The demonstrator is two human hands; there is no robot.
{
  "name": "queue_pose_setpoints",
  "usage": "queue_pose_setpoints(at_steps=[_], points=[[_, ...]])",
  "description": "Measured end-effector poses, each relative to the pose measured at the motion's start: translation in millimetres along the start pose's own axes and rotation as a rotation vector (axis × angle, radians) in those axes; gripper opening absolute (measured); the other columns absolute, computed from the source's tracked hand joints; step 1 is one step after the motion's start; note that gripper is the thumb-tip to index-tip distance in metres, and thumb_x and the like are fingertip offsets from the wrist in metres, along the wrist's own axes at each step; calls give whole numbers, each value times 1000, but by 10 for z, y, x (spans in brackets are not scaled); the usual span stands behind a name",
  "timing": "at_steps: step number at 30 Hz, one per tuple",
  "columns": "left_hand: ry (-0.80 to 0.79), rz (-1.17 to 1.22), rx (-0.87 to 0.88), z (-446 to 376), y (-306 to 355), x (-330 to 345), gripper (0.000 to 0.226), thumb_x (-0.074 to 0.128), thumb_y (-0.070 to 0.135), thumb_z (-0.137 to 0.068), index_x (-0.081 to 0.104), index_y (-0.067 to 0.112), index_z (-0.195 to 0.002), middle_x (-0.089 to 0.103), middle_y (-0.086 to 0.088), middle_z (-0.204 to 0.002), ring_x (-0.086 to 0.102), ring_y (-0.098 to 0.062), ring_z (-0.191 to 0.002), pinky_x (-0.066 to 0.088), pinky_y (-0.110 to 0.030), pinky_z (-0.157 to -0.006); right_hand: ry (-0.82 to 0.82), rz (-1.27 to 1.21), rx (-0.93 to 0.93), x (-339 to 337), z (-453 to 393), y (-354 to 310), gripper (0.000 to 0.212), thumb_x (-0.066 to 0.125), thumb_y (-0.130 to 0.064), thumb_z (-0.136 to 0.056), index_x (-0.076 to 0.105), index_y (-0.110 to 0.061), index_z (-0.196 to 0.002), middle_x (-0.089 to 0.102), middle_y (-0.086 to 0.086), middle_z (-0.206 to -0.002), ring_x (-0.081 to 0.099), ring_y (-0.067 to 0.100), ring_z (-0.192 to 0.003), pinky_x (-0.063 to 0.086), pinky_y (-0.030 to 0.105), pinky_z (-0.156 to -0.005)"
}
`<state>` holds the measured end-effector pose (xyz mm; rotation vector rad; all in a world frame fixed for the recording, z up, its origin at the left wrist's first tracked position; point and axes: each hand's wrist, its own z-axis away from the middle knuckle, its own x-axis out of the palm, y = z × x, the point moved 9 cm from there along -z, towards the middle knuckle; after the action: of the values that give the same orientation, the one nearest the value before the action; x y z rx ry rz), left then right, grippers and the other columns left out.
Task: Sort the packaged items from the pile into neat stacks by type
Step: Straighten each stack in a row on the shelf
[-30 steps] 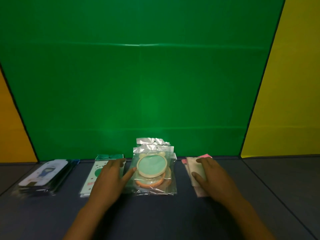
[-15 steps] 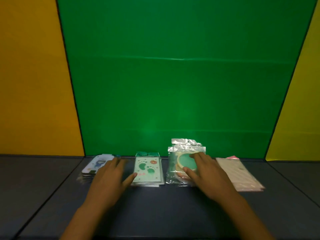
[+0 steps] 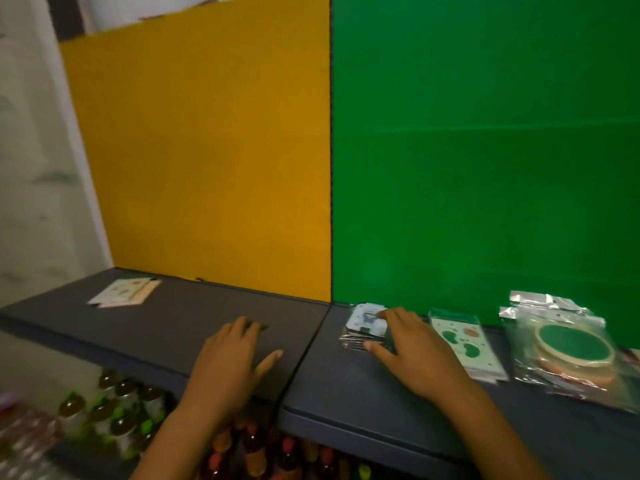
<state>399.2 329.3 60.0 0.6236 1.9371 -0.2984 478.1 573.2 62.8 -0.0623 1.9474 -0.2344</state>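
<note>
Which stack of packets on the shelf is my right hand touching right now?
The leftmost stack in front of the green panel, white packets with a small blue figure. Your right hand rests on it; the green-spotted packets and round-hoop bags lie untouched further right.

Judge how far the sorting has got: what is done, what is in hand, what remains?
Done: the green-spotted packets and round-item bags sit stacked. In hand: the right hand rests on the white card stack; the left hand lies flat on the shelf. Left: seemingly the loose packets far left.
</note>
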Motion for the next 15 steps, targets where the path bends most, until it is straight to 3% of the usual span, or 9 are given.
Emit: queue_pose_setpoints(at_steps=[5,15], points=[[3,-23,-136,324,-913,-258,59,36,64,-89,41,29,-136,45,7,-132,45,-16,-120,43,-32,-96,-33,-59,-150,336,-348,-926,63,37,-66,-90,37,-24,-137,44,-3,-137,44,17,-122,42,33,-99],[8,-62,-380,686,-2182,-382,60,37,66,-88,40,32,-137,44,8,-135,49,-13,-118,46,-29,-94,-93,-151,-366,906,-1091,-2246,62,34,-65,-92,36,-26,-139,42,-7,-138,41,13,-126,38,32,-105]])
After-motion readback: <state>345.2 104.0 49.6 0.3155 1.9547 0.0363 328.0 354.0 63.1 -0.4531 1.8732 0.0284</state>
